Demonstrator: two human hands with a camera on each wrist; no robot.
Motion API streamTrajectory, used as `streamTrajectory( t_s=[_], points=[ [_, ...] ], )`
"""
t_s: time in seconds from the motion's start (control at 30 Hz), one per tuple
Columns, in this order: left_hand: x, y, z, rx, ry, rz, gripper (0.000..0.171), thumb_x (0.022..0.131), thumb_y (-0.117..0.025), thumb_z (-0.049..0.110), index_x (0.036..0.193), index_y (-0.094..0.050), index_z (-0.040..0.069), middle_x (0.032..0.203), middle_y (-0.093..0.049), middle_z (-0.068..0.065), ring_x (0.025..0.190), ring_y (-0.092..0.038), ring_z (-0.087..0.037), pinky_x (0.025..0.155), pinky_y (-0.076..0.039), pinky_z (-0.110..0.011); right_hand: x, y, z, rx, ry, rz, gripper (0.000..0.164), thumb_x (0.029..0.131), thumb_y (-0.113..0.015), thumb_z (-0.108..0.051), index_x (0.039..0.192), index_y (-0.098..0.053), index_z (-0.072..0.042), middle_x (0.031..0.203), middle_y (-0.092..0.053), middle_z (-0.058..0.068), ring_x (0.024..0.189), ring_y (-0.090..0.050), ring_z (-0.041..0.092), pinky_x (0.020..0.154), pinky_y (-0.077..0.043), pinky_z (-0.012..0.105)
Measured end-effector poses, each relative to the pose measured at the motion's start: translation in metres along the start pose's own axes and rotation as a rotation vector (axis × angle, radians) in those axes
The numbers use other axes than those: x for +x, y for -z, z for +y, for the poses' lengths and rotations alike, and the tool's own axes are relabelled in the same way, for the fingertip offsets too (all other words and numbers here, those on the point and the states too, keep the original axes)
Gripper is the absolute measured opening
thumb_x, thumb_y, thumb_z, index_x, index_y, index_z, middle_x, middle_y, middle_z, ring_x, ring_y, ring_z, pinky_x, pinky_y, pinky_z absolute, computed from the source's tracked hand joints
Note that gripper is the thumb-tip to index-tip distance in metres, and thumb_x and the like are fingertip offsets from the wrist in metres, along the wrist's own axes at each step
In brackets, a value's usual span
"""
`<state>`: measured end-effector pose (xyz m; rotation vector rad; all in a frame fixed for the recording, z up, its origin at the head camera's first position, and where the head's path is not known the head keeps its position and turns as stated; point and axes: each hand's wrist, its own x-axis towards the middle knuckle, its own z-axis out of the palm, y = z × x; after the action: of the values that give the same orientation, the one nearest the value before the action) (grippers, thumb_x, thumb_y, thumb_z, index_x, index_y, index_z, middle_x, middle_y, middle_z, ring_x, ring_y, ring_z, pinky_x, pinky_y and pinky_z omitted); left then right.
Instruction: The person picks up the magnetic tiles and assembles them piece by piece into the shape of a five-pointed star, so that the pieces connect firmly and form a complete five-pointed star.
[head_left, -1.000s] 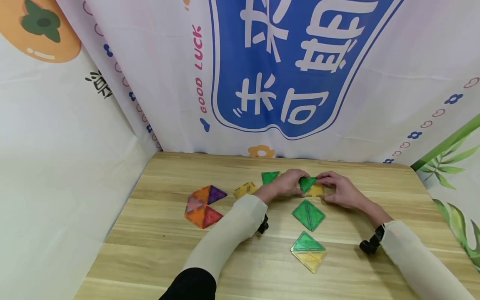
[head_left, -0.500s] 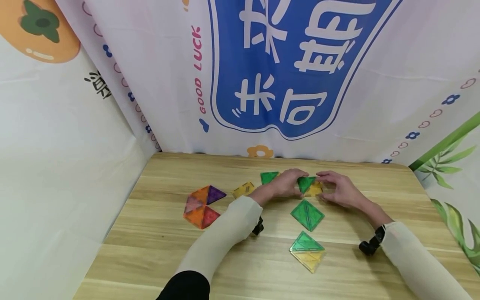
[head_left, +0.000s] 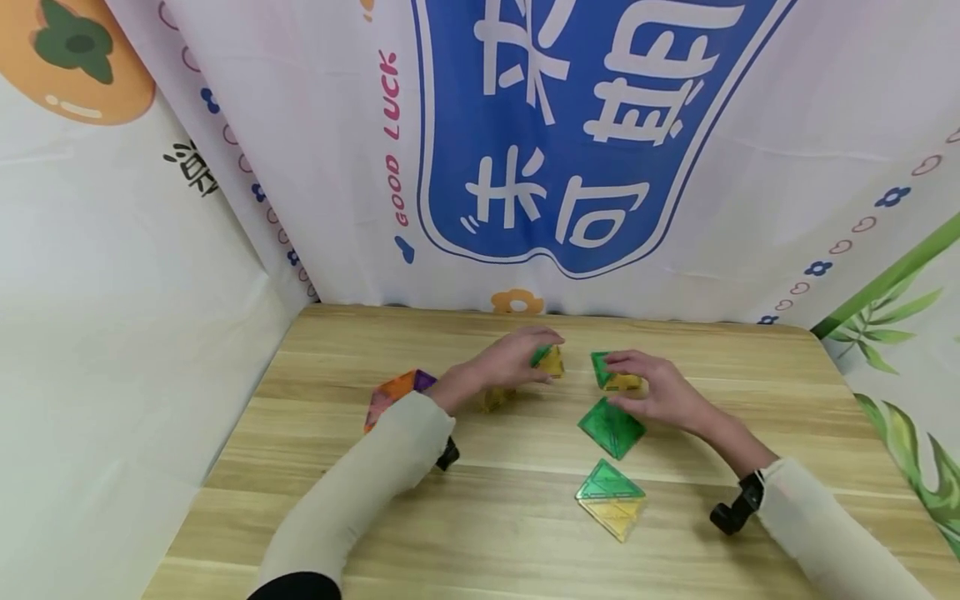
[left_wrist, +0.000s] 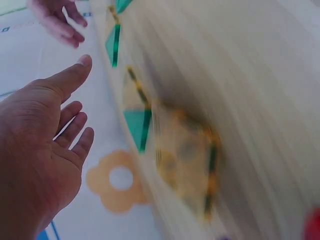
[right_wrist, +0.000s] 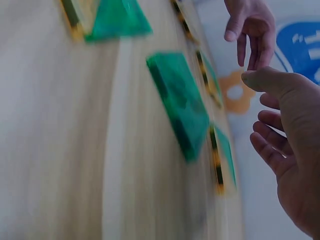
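Observation:
My left hand [head_left: 513, 358] hovers over the back of the table, beside a green-and-yellow pair of magnetic tile triangles [head_left: 552, 363]. In the left wrist view its thumb and fingers are spread apart, holding nothing. My right hand [head_left: 656, 390] is close to another green-and-yellow tile pair [head_left: 621, 382], its fingers loosely bent around air in the right wrist view. Just in front lies a green square [head_left: 611, 429] made of two triangles. Nearer still is a green triangle [head_left: 609, 481] edge to edge with a yellow triangle [head_left: 617, 517]. Yellow tiles [left_wrist: 185, 155] lie partly hidden below my left wrist.
An orange, pink and purple tile cluster [head_left: 393, 392] is on the left, partly covered by my left sleeve [head_left: 375, 475]. A printed cloth [head_left: 345, 167] hangs behind the wooden table [head_left: 487, 525]. Each wrist wears a small black camera.
My left hand has let go of the right-hand tile pair and moved left to the other green-and-yellow pair. My right hand has shifted slightly left and nearer, its fingers over the tiles.

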<state>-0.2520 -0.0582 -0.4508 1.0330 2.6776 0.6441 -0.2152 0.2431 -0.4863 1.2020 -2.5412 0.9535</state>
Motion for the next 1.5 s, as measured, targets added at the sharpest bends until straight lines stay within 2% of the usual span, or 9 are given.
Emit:
streamTrajectory(
  t_s=[0.17,0.3,0.5,0.67,0.9,1.03,1.2,1.5],
  points=[
    [-0.035,0.016,-0.016,-0.032,0.057,0.038,0.068,0.093,-0.085,0.019,0.153,-0.055,0.006,0.158,-0.053,-0.01,0.147,-0.049,-0.028,0.121,-0.042,-0.043,0.012,-0.016,-0.028,0.013,0.058,-0.066,0.043,0.081,-0.091,-0.009,0.12,-0.076,0.002,0.131,-0.071,0.021,0.12,-0.068,0.038,0.093,-0.06,0.054],
    [-0.061,0.021,-0.033,-0.044,0.089,0.075,0.065,0.094,-0.083,0.018,0.152,-0.057,0.005,0.156,-0.055,-0.011,0.147,-0.049,-0.029,0.121,-0.041,-0.045,0.023,-0.033,-0.052,0.037,0.079,-0.136,0.044,0.087,-0.088,-0.016,0.125,-0.074,0.0,0.136,-0.069,0.018,0.125,-0.066,0.035,0.099,-0.058,0.054],
    [-0.096,0.019,-0.057,-0.077,0.124,0.134,0.058,0.096,-0.081,0.016,0.148,-0.059,0.001,0.153,-0.058,-0.015,0.146,-0.05,-0.034,0.121,-0.041,-0.05,0.042,-0.062,-0.084,0.095,0.127,-0.228,0.048,0.092,-0.085,-0.023,0.131,-0.071,0.0,0.142,-0.065,0.016,0.133,-0.061,0.032,0.11,-0.052,0.05],
    [-0.125,0.018,-0.075,-0.053,0.135,0.186,0.054,0.099,-0.078,0.017,0.147,-0.06,0.0,0.15,-0.06,-0.017,0.142,-0.053,-0.037,0.118,-0.042,-0.055,0.056,-0.092,-0.107,0.114,0.165,-0.328,0.049,0.095,-0.081,-0.029,0.136,-0.069,-0.005,0.148,-0.062,0.014,0.138,-0.057,0.029,0.116,-0.047,0.046],
    [-0.159,0.016,-0.093,-0.051,0.175,0.222,0.047,0.1,-0.074,0.012,0.143,-0.062,-0.003,0.145,-0.062,-0.022,0.138,-0.055,-0.041,0.117,-0.043,-0.058,0.068,-0.126,-0.138,0.105,0.237,-0.412,0.055,0.098,-0.078,-0.032,0.144,-0.064,-0.005,0.154,-0.057,0.014,0.143,-0.052,0.026,0.121,-0.042,0.04],
    [-0.173,0.015,-0.101,-0.043,0.164,0.234,0.044,0.1,-0.074,0.009,0.14,-0.064,-0.005,0.142,-0.064,-0.024,0.136,-0.056,-0.044,0.115,-0.044,-0.06,0.072,-0.14,-0.149,0.107,0.27,-0.426,0.053,0.099,-0.077,-0.032,0.143,-0.064,-0.006,0.155,-0.056,0.013,0.146,-0.05,0.023,0.122,-0.039,0.035],
    [-0.182,0.013,-0.108,-0.029,0.146,0.214,0.041,0.1,-0.073,0.008,0.139,-0.065,-0.004,0.143,-0.063,-0.024,0.135,-0.057,-0.045,0.114,-0.044,-0.061,0.075,-0.152,-0.157,0.111,0.273,-0.446,0.055,0.1,-0.075,-0.036,0.146,-0.063,-0.009,0.161,-0.049,0.011,0.152,-0.042,0.022,0.125,-0.034,0.033],
    [-0.184,0.007,-0.114,-0.029,0.163,0.159,0.04,0.103,-0.069,0.01,0.142,-0.065,0.0,0.152,-0.057,-0.023,0.141,-0.051,-0.046,0.115,-0.041,-0.064,0.078,-0.164,-0.166,0.033,0.257,-0.494,0.067,0.102,-0.071,-0.042,0.156,-0.051,-0.008,0.168,-0.039,0.012,0.157,-0.034,0.023,0.128,-0.029,0.035]
  ],
)
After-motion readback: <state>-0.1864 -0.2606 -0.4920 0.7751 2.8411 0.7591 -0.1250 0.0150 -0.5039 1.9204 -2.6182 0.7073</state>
